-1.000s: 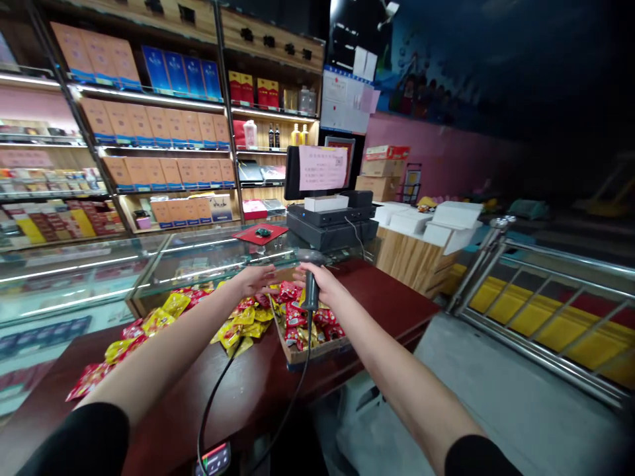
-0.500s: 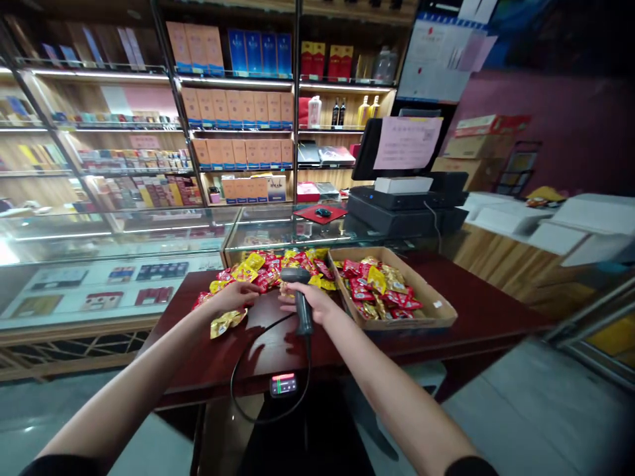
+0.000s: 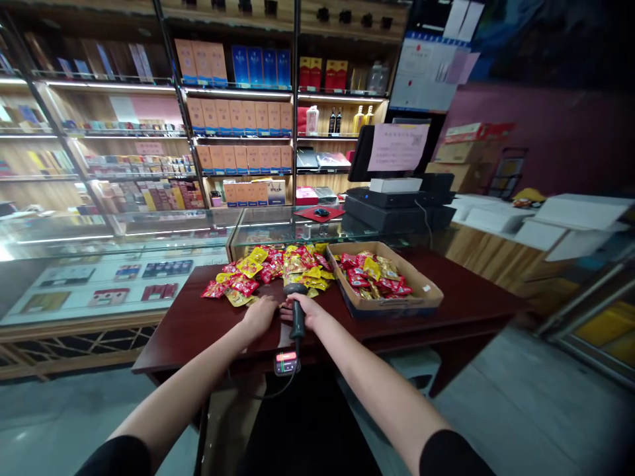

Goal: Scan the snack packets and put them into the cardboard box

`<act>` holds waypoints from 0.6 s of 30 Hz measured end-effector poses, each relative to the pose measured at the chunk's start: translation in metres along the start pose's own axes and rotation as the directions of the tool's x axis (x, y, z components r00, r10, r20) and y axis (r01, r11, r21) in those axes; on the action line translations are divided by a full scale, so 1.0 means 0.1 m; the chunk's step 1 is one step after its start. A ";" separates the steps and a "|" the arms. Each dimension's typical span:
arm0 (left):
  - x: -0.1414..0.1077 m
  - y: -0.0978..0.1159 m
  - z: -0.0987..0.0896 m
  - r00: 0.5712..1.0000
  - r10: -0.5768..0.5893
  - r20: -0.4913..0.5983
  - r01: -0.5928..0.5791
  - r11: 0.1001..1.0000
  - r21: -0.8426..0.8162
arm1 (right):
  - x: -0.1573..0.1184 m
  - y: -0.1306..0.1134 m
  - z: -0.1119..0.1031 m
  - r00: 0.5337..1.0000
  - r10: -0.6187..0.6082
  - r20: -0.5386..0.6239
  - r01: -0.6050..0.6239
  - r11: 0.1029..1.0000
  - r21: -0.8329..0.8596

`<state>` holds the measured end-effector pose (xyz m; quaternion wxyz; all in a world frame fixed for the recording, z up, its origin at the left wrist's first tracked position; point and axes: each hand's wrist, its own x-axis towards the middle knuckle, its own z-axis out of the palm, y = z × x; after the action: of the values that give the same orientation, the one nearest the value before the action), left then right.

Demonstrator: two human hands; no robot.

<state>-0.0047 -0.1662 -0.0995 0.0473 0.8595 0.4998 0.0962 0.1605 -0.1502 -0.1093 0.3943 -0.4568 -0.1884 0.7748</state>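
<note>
A dark handheld scanner (image 3: 297,316) is in my right hand (image 3: 308,312), its head toward the heap and its cable hanging over the table edge. Beside it, my left hand (image 3: 261,316) rests low over the tabletop, knuckles up; its fingertips are hidden, so what it holds, if anything, does not show. Red and yellow snack packets (image 3: 245,284) lie heaped just beyond both hands. To the right stands an open cardboard box (image 3: 409,303) with more red and gold packets (image 3: 370,271) inside.
The dark red table (image 3: 183,330) meets a glass display counter (image 3: 198,241). A monitor (image 3: 362,155) and black till equipment (image 3: 391,215) stand behind the box. A small lit device (image 3: 286,361) is at the table's near edge. Stocked shelves line the back.
My left hand has moved right and nearer to me, close to the scanner. The scanner has shifted slightly lower and left. A gold packet that lay near my left wrist no longer shows there.
</note>
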 end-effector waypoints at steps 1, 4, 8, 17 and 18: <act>0.01 0.06 0.05 0.999 0.028 -0.033 -0.029 0.999 -0.037 | -0.05 0.01 -0.06 1.000 -0.006 -0.006 0.006 1.000 0.007; 0.04 0.13 0.17 0.978 0.075 -0.196 -0.104 0.984 -0.142 | -0.18 0.00 -0.21 0.999 -0.044 -0.013 0.044 0.998 0.053; 0.09 0.13 0.23 0.908 0.184 -0.375 -0.274 0.940 -0.202 | -0.26 -0.07 -0.29 0.985 -0.164 0.050 0.155 0.977 0.149; 0.41 0.17 0.16 0.839 -0.324 -0.436 -0.066 0.736 -0.674 | -0.07 -0.29 -0.29 0.935 -0.356 -0.007 0.355 0.931 0.090; 0.46 0.19 0.17 0.821 -0.469 -0.326 0.039 0.614 -0.788 | -0.06 -0.29 -0.27 0.930 -0.367 -0.014 0.367 0.925 0.093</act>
<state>0.0370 -0.1352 -0.1073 0.2802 0.6207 0.5292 0.5062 0.1978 -0.1385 -0.1005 0.5531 -0.3931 -0.2345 0.6961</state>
